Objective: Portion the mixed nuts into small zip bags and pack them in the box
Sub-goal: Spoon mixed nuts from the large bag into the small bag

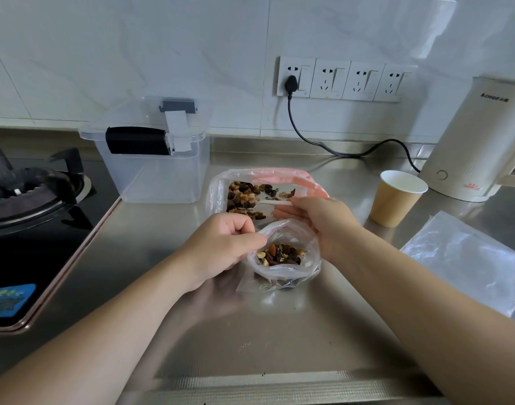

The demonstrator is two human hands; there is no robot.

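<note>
- clear lidded box (156,159) near worktop (151,273) left edge, toward the back, beside gas hob (31,200)
- left hand (221,247) pinches rim of small zip bag (282,258), mid-worktop, nuts inside
- big bag of mixed nuts (250,197) just behind
- right hand (326,223) grips white spoon (268,202) reaching into big bag
- paper cup (396,200), kettle (478,141), spare bags (469,258) toward right edge

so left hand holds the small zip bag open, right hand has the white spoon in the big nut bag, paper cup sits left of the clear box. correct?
Not quite. The head view shows the paper cup on the right, near the kettle, not left of the clear box. The rest stands: left hand holds the small zip bag open, and right hand has the white spoon in the big nut bag.
</note>
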